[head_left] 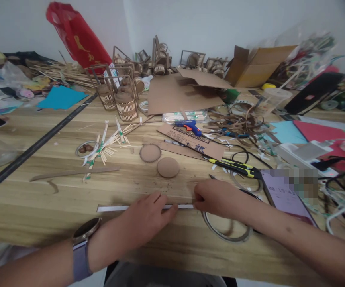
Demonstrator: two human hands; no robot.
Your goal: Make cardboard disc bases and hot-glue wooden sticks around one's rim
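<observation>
A narrow strip with a white tape (112, 208) face lies near the table's front edge. My left hand (144, 217) rests on it, fingers stretched out and pressing it down. My right hand (212, 195) is closed at the strip's right end, with the white tape running into its curled fingers; the fingertips are hidden. Just below that hand lies a tape roll (211, 230), partly covered by the forearm. Beyond my hands are a plain cardboard disc (168, 168) and another disc with a ridged rim (150, 153).
A blue glue gun (189, 126) lies behind a printed cardboard piece (208, 148). Yellow-black cutters (235, 166) and a phone (286, 195) are at right. Small sticks (108, 149) lie left of the discs. Stick-and-cardboard lanterns (126, 105) stand behind. A black strip (41, 143) crosses the left.
</observation>
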